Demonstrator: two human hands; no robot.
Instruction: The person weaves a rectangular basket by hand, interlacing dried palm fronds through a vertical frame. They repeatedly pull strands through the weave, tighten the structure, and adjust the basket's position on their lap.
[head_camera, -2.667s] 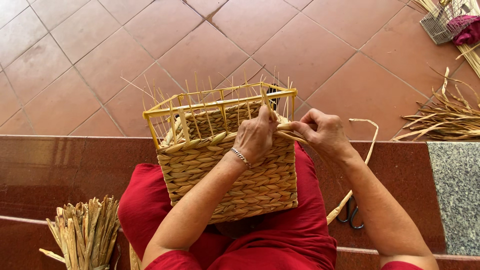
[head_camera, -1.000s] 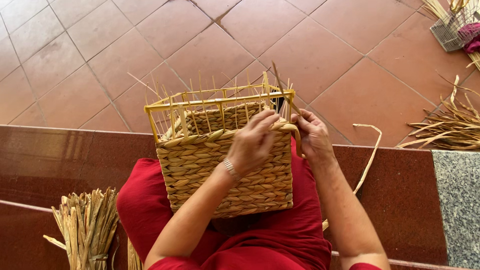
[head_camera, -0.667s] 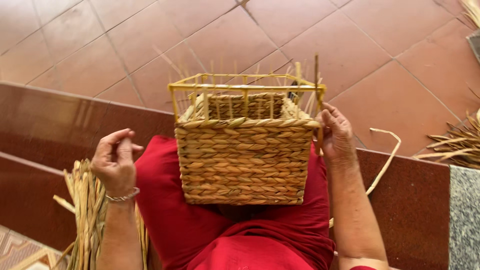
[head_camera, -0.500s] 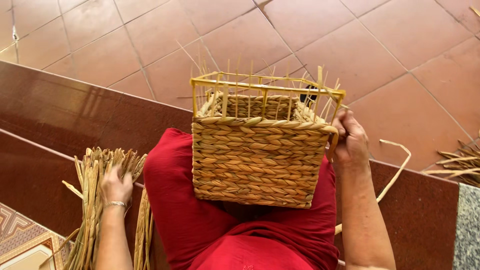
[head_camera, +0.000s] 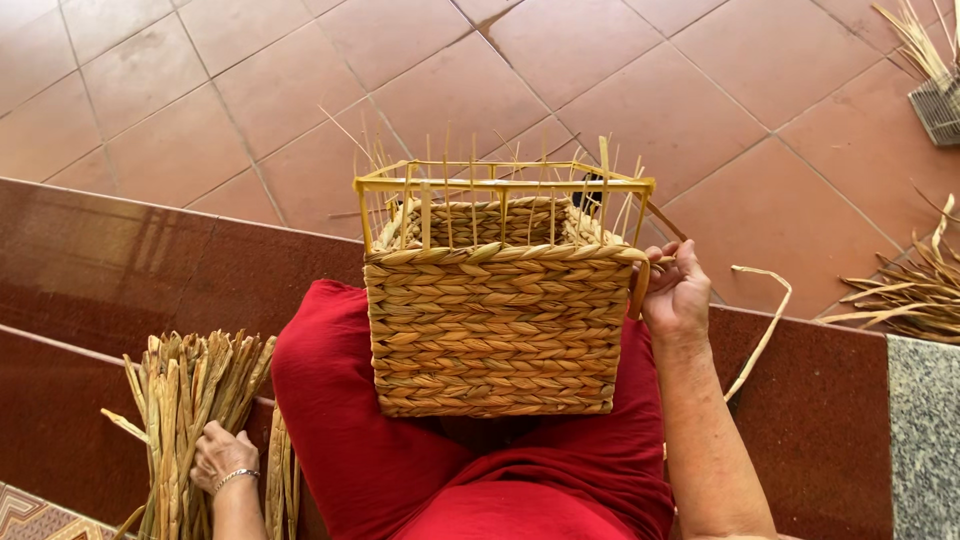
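Note:
A woven straw basket (head_camera: 497, 330) on a yellow wire frame (head_camera: 500, 185) rests on my lap, over red trousers (head_camera: 340, 440). Its upper part is still bare frame with thin upright stalks. My right hand (head_camera: 676, 293) grips the basket's right top corner, pinching the end of a braided strand there. My left hand (head_camera: 220, 457) is down at the lower left, closed around stalks in a standing bundle of dried straw (head_camera: 190, 400).
A loose pale strand (head_camera: 765, 325) curls beside my right forearm. More dried straw (head_camera: 915, 290) lies on the tiled floor at the right. A wire basket (head_camera: 938, 105) with stalks sits at the top right. A dark red polished step (head_camera: 140, 270) runs across.
My left hand left the basket rim and swung down left into the straw bundle. My right hand stayed at the basket's right corner. The view shifted left.

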